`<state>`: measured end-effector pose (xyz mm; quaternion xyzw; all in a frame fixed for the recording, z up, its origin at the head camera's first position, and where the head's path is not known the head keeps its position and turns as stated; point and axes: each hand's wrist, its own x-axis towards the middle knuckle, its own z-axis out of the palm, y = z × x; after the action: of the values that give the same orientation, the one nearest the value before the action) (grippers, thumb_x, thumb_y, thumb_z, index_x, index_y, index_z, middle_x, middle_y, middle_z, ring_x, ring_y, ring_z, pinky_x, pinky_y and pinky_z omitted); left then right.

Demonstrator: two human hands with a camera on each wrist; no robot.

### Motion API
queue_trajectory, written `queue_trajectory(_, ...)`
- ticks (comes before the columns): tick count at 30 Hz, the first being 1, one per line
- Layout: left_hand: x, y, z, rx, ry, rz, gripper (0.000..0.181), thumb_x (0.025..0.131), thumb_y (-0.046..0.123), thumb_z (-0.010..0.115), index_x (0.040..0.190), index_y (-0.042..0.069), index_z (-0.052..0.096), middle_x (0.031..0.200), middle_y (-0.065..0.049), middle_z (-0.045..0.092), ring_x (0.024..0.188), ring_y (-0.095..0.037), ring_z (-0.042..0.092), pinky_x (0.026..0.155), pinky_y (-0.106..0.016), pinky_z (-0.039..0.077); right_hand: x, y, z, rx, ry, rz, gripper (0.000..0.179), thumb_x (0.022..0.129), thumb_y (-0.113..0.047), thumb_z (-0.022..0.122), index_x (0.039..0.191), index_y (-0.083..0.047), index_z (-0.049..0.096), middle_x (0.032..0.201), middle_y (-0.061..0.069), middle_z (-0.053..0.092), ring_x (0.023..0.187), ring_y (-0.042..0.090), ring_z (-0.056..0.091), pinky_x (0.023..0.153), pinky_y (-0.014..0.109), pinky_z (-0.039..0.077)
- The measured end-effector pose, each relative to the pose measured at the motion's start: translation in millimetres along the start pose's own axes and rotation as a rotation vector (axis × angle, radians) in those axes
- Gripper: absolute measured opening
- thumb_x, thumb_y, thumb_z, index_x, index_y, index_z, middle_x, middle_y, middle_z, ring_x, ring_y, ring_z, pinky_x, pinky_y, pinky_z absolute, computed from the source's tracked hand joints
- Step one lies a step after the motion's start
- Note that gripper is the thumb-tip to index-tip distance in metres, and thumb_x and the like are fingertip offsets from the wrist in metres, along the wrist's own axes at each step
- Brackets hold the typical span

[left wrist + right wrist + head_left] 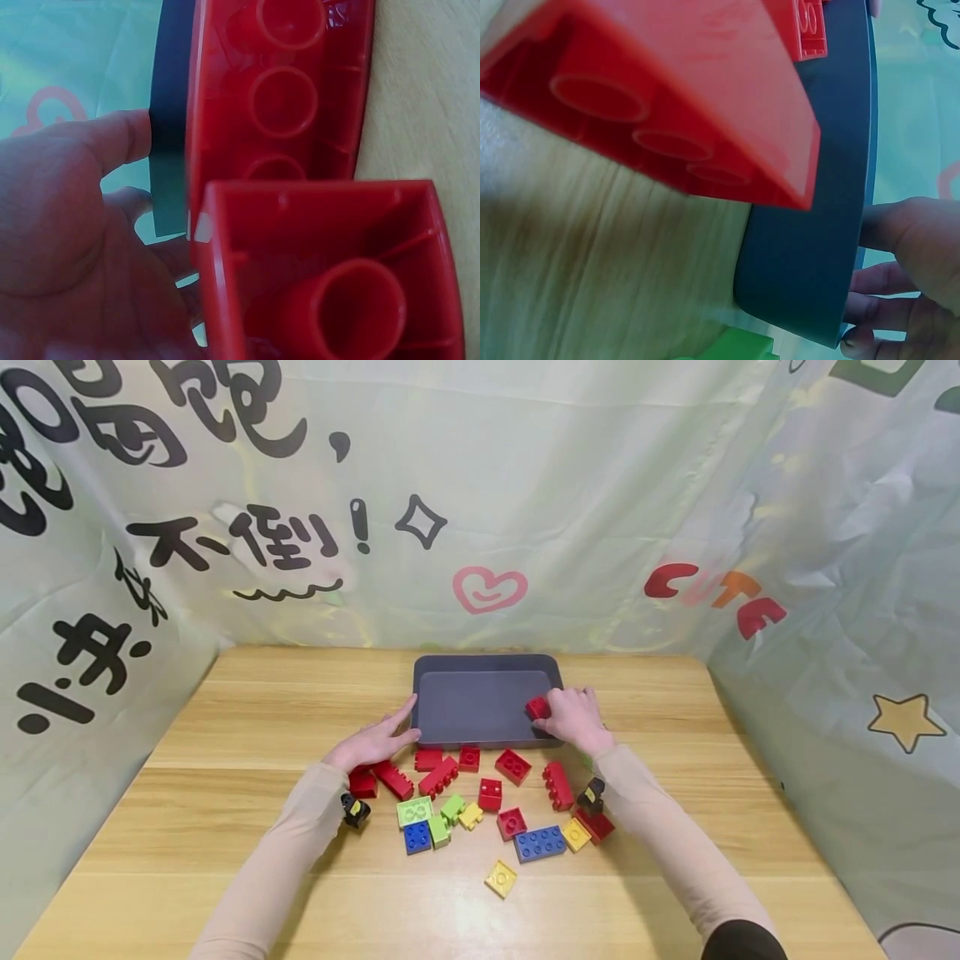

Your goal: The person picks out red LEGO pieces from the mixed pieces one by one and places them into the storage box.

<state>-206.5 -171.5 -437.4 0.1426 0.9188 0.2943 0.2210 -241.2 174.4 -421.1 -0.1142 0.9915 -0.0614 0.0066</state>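
Note:
A dark grey tray [472,706] stands at the back middle of the table. My left hand [375,743] touches its left side with fingers stretched out; the left wrist view shows the thumb against the tray wall [169,142]. Over the tray's right side, my right hand [576,718] pinches a small red brick [536,707]. The right wrist view hides this brick behind the tray wall [810,255]. In front of the tray lie several red bricks [513,767], some studs up and others on their sides.
Nearer the front are light green bricks [415,812], blue bricks [540,843] and yellow bricks [501,878]. A small black figure [355,810] is beside the left wrist, another black figure [592,795] by the right. Printed cloth [585,527] walls the table's back and sides.

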Motion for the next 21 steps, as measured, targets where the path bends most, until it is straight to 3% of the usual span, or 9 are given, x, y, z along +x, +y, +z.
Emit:
queue_trajectory(12, -0.4, -0.2, -0.5, -0.014, -0.002, 0.011, 0.074, 0.108, 0.044, 0.039, 0.163, 0.023, -0.005, 0.169, -0.018, 0.011, 0.153, -0.052, 0.007, 0.119, -0.074, 0.014, 2.2, -0.9, 5.6, -0.024, 0.015, -0.006, 0.038, 0.08, -0.035, 0.085, 0.067, -0.011, 0.06, 0.061, 0.004, 0.055, 0.066, 0.024, 0.053, 0.083, 0.047, 0.038)
queue_trajectory(21, -0.5, -0.4, -0.3, -0.016, -0.005, 0.015, 0.075, 0.107, 0.046, 0.039, 0.163, 0.022, -0.005, 0.169, -0.018, 0.012, 0.153, -0.052, 0.007, 0.119, -0.075, 0.012, 2.2, -2.1, 6.7, -0.029, 0.027, -0.007, 0.042, 0.079, -0.036, 0.086, 0.063, -0.012, 0.056, 0.059, 0.003, 0.052, 0.065, 0.023, 0.051, 0.08, 0.045, 0.037)
